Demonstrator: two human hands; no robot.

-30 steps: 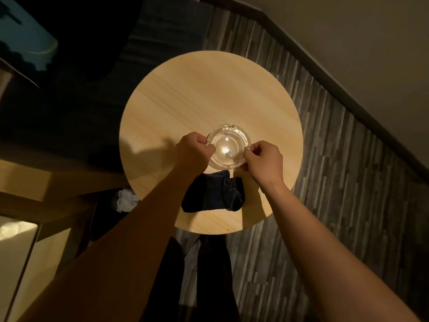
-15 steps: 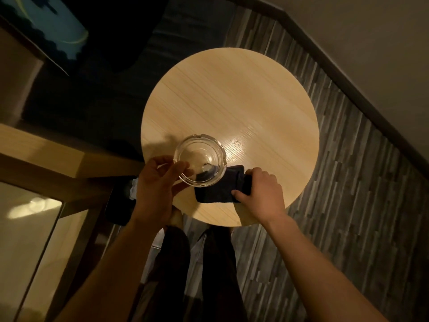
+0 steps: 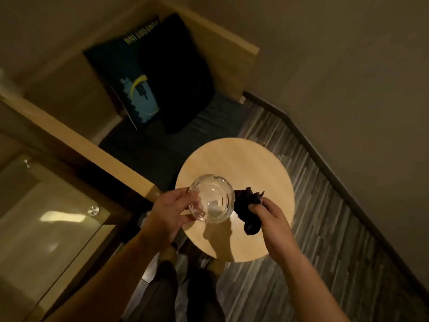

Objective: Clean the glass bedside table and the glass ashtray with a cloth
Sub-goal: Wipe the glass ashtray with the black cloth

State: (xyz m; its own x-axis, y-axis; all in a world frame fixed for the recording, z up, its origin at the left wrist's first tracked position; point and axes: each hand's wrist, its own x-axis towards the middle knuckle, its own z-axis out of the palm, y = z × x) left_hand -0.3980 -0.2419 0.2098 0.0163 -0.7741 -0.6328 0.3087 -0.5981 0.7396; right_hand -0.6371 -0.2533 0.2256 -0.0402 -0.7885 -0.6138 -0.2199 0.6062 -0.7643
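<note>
Left hand [image 3: 170,211] curled around the near-left rim of the glass ashtray [image 3: 210,198], holding it lifted above the round wooden surface [image 3: 250,163], its hollow facing the camera. Right hand [image 3: 267,214] closed on the bunched dark cloth [image 3: 247,209], just beside the ashtray's right edge. Both forearms reach forward from the lower frame, converging over the surface's near edge.

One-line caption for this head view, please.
Left hand holds glass ashtray; right hand grips dark cloth above round table.
</note>
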